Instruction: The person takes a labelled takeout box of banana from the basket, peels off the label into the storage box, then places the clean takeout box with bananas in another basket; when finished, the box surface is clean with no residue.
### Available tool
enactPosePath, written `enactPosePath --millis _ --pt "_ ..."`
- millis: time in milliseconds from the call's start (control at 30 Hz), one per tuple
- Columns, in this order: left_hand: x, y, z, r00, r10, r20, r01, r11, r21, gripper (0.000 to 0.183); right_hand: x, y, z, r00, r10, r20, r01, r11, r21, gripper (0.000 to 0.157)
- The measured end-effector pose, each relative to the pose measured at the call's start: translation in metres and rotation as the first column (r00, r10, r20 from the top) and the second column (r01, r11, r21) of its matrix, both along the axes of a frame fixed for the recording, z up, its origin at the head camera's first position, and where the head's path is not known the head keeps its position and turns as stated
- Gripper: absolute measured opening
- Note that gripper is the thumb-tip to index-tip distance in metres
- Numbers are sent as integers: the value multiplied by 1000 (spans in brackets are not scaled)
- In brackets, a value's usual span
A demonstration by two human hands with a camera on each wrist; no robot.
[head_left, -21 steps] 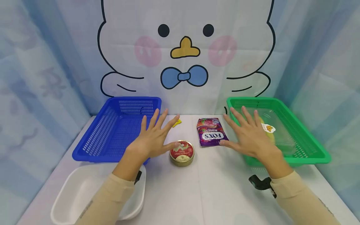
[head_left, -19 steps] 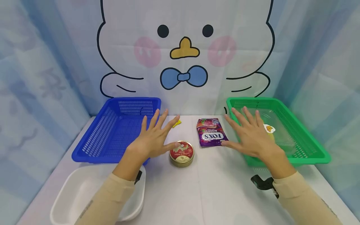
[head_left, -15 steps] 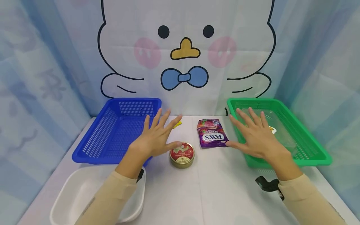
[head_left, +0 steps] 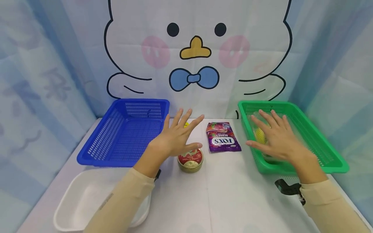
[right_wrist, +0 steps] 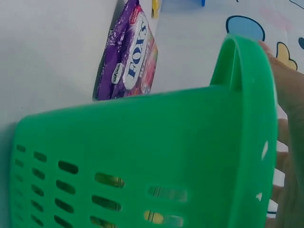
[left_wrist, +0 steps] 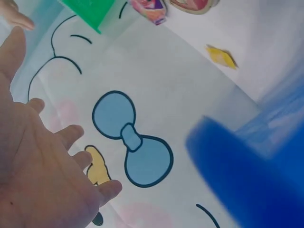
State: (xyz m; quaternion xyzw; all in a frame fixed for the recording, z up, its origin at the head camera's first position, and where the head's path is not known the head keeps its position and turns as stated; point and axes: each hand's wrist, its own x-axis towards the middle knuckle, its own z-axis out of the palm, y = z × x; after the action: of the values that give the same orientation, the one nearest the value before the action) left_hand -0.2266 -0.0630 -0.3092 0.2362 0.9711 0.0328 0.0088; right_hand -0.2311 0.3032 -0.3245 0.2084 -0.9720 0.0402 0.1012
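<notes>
My left hand [head_left: 176, 137] hovers with its fingers spread, holding nothing. Below its thumb, in the head view, stands a round tin of drops [head_left: 190, 161] with a red lid. A small yellow wrapped piece [left_wrist: 221, 57] lies behind the tin, partly covered by the fingers in the head view. My right hand [head_left: 278, 137] is held spread over the green basket [head_left: 327, 152], also without anything in its grasp. Inside that basket a clear plastic box [head_left: 297, 132] with something yellow is partly hidden by this hand. Between the hands lies a purple Fox's candy bag [head_left: 223, 139].
At the back left stands a blue basket [head_left: 132, 139] with nothing visible in it. A white basin [head_left: 87, 194] sits in front of it, partly under my left forearm. A curtain [head_left: 192, 103] with a printed cartoon character hangs behind the white table [head_left: 233, 194].
Both hands have drifted to the right, fingers still spread. The left now covers more of the tin, and the right has moved farther over the green basket. The objects stay put.
</notes>
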Motion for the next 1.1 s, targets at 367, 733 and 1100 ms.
enactPosePath --millis 367,733,1100 --pt "-5 15 4 999 -45 0 45 999 3 91 -4 19 10 1000 13 29 -11 999 -45 92" --pt "-9 36 3 995 -104 6 104 995 -7 91 -9 43 15 995 2 104 11 992 -123 89" --pt "-9 65 -7 985 -164 62 162 986 27 90 -17 73 4 988 25 154 9 977 -215 86"
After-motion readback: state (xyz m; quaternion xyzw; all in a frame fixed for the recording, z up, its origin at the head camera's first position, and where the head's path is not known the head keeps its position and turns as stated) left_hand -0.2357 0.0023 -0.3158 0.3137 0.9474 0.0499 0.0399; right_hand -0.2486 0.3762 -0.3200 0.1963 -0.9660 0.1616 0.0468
